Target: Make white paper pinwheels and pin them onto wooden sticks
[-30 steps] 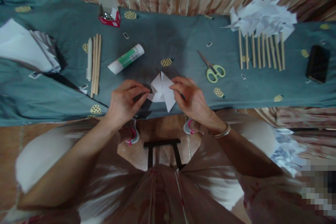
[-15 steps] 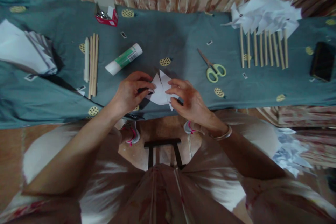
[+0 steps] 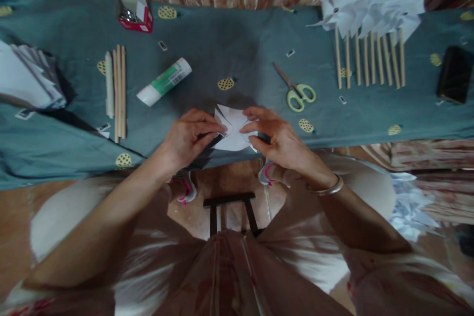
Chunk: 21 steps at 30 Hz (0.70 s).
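A white paper square (image 3: 234,126) with slits cut in from its corners is held between my two hands, just above the near edge of the cloth. My left hand (image 3: 188,136) pinches its left side between thumb and fingertips. On the right side, the fingers and thumb of my right hand (image 3: 276,134) are curled around the paper's edge and grip it. Beyond the right hand lie scissors (image 3: 295,93) with pale green handles. A white and green glue stick (image 3: 165,81) lies beyond my left hand.
Several wooden sticks (image 3: 120,94) and a white candle-like stick (image 3: 109,84) lie left, near a paper stack (image 3: 25,79). A red box (image 3: 135,20) holds metal pins. Paper pinwheels (image 3: 370,7) on sticks lie at back right, a dark phone (image 3: 454,75) farther right.
The paper has turned in my hands and now lies more squarely. My left hand has closed on its left part. The table's things have shifted slightly left in view.
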Motion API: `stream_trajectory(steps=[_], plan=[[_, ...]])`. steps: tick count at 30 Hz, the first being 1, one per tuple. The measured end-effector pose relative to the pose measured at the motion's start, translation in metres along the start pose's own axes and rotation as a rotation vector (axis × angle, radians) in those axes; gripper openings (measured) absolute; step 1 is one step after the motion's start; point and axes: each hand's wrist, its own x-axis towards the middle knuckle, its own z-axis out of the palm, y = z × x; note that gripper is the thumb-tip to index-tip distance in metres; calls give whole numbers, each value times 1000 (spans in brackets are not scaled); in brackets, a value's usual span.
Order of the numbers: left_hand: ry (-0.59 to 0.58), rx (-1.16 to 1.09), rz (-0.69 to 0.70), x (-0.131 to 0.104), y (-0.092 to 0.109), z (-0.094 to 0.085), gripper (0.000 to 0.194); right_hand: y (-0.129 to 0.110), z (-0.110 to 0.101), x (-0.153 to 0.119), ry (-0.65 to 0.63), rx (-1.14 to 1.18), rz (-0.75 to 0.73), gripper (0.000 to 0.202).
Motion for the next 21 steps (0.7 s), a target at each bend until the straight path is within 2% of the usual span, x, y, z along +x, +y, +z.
stream_trajectory(steps=[7, 13, 21], plan=[[-54, -13, 4, 5, 8, 3, 28, 0, -2, -4, -29, -77, -12, 28], [-77, -38, 0, 9, 10, 9, 30, 1, -8, -7, -30, -3, 35, 29], [-74, -48, 6, 9, 12, 14, 26, 3, -14, -8, -33, 88, 79, 9]])
